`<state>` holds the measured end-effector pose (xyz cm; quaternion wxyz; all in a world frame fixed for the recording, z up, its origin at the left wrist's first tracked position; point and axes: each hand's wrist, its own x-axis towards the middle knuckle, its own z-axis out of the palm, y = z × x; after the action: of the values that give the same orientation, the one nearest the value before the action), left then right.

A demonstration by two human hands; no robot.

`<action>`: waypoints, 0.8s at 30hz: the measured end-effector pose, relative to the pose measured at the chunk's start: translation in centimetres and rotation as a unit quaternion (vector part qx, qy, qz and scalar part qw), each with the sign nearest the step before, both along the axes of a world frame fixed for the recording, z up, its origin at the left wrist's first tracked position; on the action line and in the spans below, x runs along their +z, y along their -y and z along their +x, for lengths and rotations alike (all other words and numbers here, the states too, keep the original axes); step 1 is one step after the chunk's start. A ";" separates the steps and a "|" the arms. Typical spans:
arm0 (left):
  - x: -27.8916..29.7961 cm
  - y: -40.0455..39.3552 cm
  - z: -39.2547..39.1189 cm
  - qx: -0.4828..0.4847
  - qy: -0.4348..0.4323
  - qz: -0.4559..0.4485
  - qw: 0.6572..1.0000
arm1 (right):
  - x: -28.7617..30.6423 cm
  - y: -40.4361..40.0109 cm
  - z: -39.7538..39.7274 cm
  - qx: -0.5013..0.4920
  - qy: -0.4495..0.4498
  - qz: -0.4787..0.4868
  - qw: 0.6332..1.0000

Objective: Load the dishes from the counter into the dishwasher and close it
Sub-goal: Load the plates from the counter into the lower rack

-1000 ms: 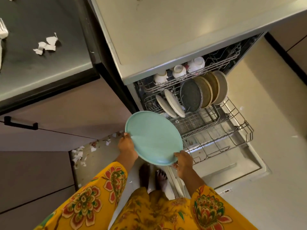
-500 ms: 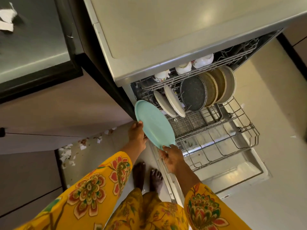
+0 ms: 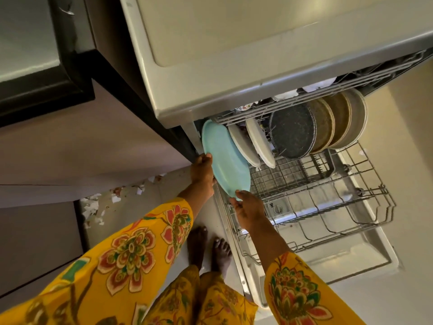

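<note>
Head view: cups [image 3: 284, 94] behind rack wires.

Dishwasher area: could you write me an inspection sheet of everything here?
Surface: lower rack pulled out over the open door.
Job's things: teal plate on edge at the rack's left end, beside two white plates, a dark plate and tan plates; cups in the upper rack.
Clutter: paper scraps on the floor.
Hands: left hand and right hand both hold the teal plate.
Cables: nothing seen.
Surroundings: counter, cabinets, bare feet.
</note>
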<state>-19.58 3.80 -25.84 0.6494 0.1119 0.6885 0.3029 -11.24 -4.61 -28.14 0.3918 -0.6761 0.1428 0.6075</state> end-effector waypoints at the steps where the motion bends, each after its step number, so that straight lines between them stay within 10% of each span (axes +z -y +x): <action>1: -0.2 -0.1 0.1 -0.001 -0.015 0.005 1.000 | -0.1 -0.1 0.1 -0.025 -0.003 0.003 1.000; 24: 0.5 -0.3 2.1 -0.030 -0.162 0.131 0.978 | 1.2 -0.8 -0.4 -0.150 0.051 0.002 0.987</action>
<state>-17.48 4.08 -25.37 0.5180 0.2637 0.7353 0.3486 -11.65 -3.77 -26.98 0.4871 -0.6763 0.2212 0.5064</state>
